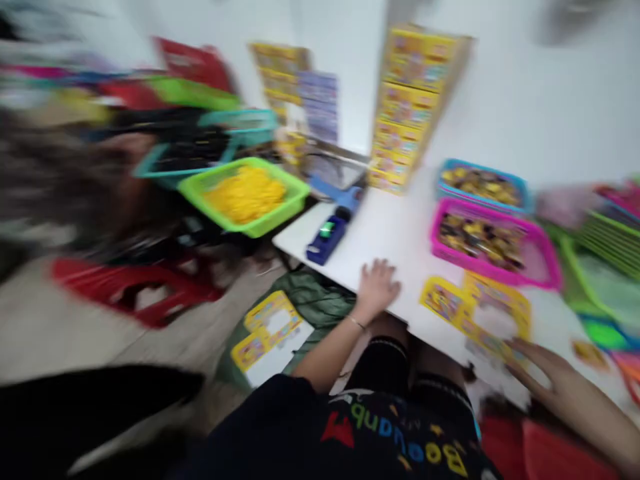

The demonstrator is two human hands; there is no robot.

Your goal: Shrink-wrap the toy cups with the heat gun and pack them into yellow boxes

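Observation:
My left hand rests on the white table near its front edge, fingers spread and nothing in them. At the right, my right hand has its thumb and fingers at the lower corner of a yellow printed card sheet with a large cut-out, and appears to grip it. Blur softens the fingertips. Just behind the sheet stands a pink basket of small yellow and dark packed pieces. A dark blue device with a green patch lies beyond my left hand.
A blue basket sits behind the pink one. Yellow printed boxes stand stacked at the back. Left of the table are a green basket of yellow pieces and a red stool. Another card sheet lies on a green bag below.

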